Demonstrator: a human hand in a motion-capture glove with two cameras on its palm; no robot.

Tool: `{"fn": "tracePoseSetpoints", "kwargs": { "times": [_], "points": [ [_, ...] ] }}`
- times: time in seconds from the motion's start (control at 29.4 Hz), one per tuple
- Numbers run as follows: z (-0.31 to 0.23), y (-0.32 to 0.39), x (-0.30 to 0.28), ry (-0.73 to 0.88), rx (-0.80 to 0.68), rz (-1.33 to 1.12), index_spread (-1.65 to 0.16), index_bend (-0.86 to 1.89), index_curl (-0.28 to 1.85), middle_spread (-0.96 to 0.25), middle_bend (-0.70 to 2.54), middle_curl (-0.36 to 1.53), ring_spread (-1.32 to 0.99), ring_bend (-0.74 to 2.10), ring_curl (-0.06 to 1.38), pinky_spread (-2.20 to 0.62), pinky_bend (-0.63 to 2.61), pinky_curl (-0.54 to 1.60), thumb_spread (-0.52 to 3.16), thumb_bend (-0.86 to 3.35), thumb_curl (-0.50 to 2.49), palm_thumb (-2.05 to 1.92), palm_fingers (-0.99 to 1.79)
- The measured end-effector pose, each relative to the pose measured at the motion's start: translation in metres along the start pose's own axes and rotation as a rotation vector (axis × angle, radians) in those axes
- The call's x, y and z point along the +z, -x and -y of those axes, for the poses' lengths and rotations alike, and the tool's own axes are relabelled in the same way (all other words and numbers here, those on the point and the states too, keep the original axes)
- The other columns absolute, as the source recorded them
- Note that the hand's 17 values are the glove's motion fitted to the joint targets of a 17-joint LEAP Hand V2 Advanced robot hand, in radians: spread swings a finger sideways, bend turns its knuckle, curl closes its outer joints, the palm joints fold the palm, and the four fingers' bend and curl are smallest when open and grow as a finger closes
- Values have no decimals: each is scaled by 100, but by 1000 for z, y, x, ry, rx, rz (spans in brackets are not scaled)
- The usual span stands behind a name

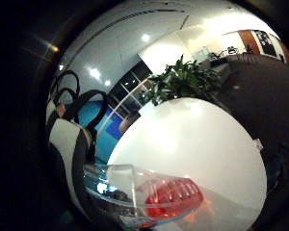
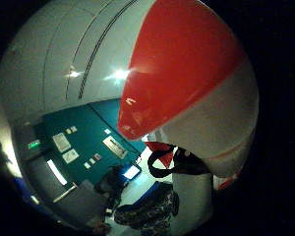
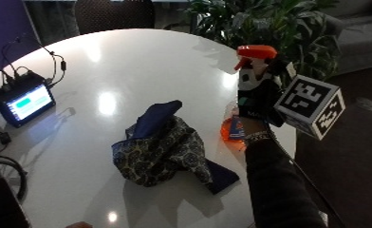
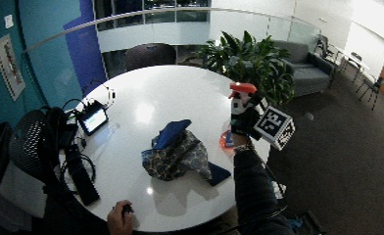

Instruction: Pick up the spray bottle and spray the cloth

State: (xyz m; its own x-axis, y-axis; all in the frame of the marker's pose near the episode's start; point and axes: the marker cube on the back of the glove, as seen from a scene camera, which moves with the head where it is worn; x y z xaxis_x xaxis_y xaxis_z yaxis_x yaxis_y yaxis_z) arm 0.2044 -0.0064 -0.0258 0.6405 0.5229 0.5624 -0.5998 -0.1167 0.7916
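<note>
Spray bottle (image 3: 252,71): orange trigger head, clear body with orange liquid, lifted above the desk (image 3: 142,61) edge.
Right hand (image 3: 258,102): gloved, fingers wrapped round the bottle.
Cloth (image 3: 164,147): crumpled blue patterned heap, at 9 o'clock of the bottle.
</note>
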Motion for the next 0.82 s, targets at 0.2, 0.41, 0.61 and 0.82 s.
{"fn": "tracePoseSetpoints", "kwargs": {
  "times": [0.2, 0.41, 0.61, 0.82],
  "points": [
    [25, 4, -25, 17, -93, -44, -26, 21, 45, -20, 54, 53, -16, 75, 49, -23, 58, 42, 98, -2, 47, 81, 143],
    [54, 39, -62, 2, -307, -157, -26, 23, 48, -20, 57, 54, -16, 76, 50, -24, 61, 44, 98, -2, 50, 81, 141],
    [59, 89, -73, 28, -628, -289, -27, 25, 50, -20, 59, 56, -17, 77, 50, -25, 62, 45, 97, -2, 52, 81, 139],
    [47, 122, -59, 105, -933, -448, -27, 25, 52, -21, 60, 56, -17, 77, 50, -26, 63, 45, 93, -3, 54, 81, 138]
  ]
}}
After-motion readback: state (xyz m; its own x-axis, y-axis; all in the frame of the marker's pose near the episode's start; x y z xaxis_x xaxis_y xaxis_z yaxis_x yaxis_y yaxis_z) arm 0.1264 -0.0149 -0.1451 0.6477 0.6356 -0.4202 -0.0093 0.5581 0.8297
